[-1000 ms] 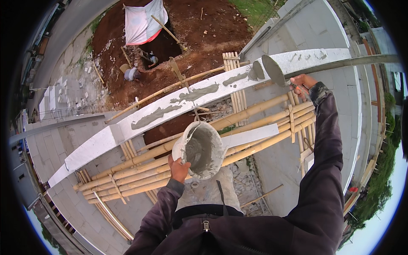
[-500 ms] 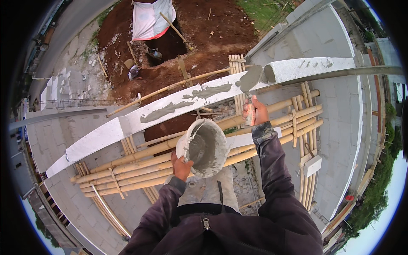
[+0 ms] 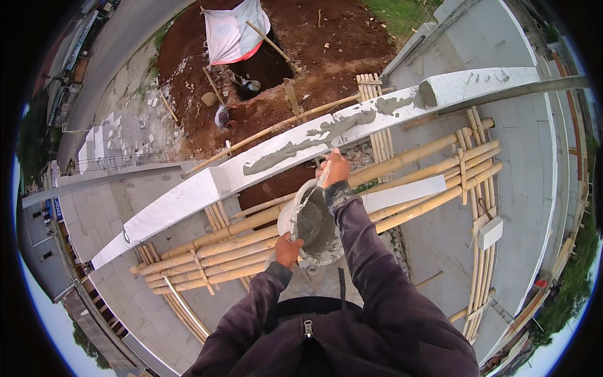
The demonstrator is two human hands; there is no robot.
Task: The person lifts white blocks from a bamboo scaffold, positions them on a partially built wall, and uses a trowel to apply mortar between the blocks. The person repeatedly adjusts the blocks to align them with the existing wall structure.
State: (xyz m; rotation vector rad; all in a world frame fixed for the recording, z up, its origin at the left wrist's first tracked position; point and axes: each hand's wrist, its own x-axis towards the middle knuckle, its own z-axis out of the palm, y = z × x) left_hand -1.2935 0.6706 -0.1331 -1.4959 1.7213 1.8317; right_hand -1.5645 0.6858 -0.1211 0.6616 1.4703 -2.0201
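My left hand (image 3: 289, 250) is closed on the near-left rim of a pale, mortar-smeared bucket (image 3: 287, 220). Grey wet mortar (image 3: 317, 226) lies inside it. My right hand (image 3: 335, 168) is just past the bucket's far rim, fingers wrapped round the handle of a trowel (image 3: 323, 177). The blade is hard to tell apart from the grey smears behind it. Beyond that hand runs a white block wall top (image 3: 251, 182), with an uneven strip of mortar (image 3: 295, 147) along its middle. To the right, a raised white block (image 3: 477, 81) has mortar on its end face (image 3: 427, 95).
Lashed bamboo poles (image 3: 213, 254) form scaffolding around me. A loose white block piece (image 3: 405, 193) lies across them at right. Far below are a dug pit (image 3: 270, 69), a pale sheet (image 3: 235, 31) and people (image 3: 222, 117). A white box-like piece (image 3: 490, 233) hangs at right.
My right hand has moved left and nearer the bucket with the trowel. Mortar spread now shows on the wall where the blade was. My left hand keeps its grip; the view has shifted.
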